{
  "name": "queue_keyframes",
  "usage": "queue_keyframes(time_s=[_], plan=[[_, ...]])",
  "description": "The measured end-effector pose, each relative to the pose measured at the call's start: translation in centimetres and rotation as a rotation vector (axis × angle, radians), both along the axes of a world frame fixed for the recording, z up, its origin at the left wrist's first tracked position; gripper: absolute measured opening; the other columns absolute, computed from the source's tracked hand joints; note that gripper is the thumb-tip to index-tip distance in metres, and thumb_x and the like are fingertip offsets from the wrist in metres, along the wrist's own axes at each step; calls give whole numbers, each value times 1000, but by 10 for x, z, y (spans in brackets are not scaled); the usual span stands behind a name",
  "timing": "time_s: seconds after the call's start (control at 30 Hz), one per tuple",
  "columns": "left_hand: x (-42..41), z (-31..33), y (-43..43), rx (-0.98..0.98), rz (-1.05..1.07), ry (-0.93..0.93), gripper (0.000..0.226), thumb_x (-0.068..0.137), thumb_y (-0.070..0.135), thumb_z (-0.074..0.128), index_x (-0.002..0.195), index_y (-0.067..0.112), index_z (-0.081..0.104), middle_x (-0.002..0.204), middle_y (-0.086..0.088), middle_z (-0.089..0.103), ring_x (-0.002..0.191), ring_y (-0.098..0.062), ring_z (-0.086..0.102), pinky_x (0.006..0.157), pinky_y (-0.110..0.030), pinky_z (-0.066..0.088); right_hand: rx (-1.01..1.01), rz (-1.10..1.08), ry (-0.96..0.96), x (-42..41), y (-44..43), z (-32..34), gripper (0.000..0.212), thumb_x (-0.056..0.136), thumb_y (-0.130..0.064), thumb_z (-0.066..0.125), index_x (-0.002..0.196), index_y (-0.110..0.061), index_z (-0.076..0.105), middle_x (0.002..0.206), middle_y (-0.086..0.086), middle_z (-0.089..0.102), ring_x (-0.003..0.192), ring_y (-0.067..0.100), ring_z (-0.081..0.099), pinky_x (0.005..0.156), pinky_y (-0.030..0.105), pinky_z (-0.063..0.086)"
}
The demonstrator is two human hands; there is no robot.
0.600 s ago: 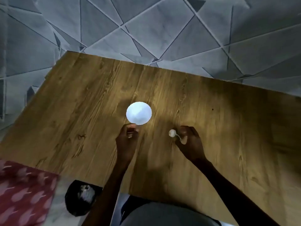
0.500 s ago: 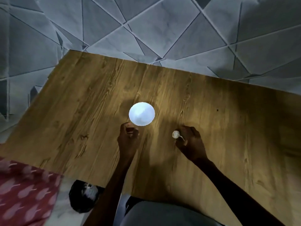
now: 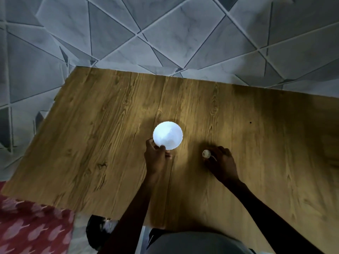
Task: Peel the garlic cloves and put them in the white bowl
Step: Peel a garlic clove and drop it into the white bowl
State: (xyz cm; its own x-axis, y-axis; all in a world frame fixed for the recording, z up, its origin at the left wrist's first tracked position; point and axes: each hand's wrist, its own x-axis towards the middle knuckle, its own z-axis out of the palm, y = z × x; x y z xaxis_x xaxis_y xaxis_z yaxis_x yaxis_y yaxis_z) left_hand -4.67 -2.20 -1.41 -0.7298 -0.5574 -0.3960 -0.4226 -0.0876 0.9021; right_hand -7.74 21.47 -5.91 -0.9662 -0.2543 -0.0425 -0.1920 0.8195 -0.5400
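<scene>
Grey marbled floor tiles [image 3: 165, 39], cut into triangles by pale grout lines, surround a rectangular wooden table [image 3: 102, 129] with bold printed grain and a matte finish. White bowl [image 3: 167, 134]: round, scalloped rim, glossy, standing upright near the table's middle; its inside is overexposed and its contents cannot be told. Left hand [image 3: 156, 158]: fingers curled, thumb lying over the bowl's near rim, gripping it. Right hand [image 3: 222, 162]: fingers curled, holding a garlic bulb [image 3: 206, 154], small, rounded and papery white, down on the tabletop to the right of the bowl and apart from it. Red patterned cloth [image 3: 27, 228] lies at lower left.
</scene>
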Motion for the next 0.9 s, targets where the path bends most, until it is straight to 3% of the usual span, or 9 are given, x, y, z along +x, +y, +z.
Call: queue_keyframes(time_s=[0.17,0.37,0.47,0.57,0.67,0.73,0.8,0.9], plan=[[9,-3,0,-9,-62,29,33,91,-3,55,120,11,47,82,-17,70,56,-25,67,51,-29,55,-40,-26,15,7,-7,-2,37,85,-30,74,118,-14,65,108,7,67,97,27,60,74,38,53],[20,-10,-1,104,-24,15,28,99,28,55,117,10,43,68,-17,61,45,-24,52,40,-26,41,-118,-31,3,19,-8,2,34,90,-35,69,117,-15,66,108,2,67,97,20,59,76,32,52],[36,-21,3,167,-71,-79,23,100,22,52,116,5,51,68,-11,60,49,-18,55,41,-25,40,-185,-40,-9,27,-9,9,35,88,-28,73,118,-12,67,111,3,68,97,17,64,79,21,50],[57,-24,18,129,-326,-75,12,96,9,56,104,7,64,77,-12,67,60,-18,63,50,-27,49,-217,-45,-40,36,-10,17,32,84,-24,77,114,-12,70,106,2,70,88,13,65,73,12,45],[58,-26,30,74,-492,-21,14,95,6,58,101,13,68,92,-11,70,71,-15,68,64,-27,56,-202,9,-73,42,-11,20,30,83,-22,78,111,-14,71,105,1,70,84,8,62,69,13,46],[53,-27,34,60,-573,-8,14,94,14,62,106,18,68,102,-9,71,84,-17,71,75,-30,58,-186,38,-60,47,-11,19,28,85,-23,76,111,-16,70,105,1,70,86,12,64,70,24,53],[49,-30,40,16,-650,-19,28,90,32,67,114,19,67,109,-4,71,99,-17,69,87,-36,57,-153,45,-38,50,-12,16,28,86,-27,74,111,-16,69,104,1,69,87,14,64,72,31,56],[45,-28,48,-45,-723,-55,49,88,37,69,129,12,60,127,-6,64,117,-16,59,101,-32,48,-123,56,-6,55,-16,13,26,88,-29,72,110,-16,68,102,1,67,86,14,61,70,27,53]])
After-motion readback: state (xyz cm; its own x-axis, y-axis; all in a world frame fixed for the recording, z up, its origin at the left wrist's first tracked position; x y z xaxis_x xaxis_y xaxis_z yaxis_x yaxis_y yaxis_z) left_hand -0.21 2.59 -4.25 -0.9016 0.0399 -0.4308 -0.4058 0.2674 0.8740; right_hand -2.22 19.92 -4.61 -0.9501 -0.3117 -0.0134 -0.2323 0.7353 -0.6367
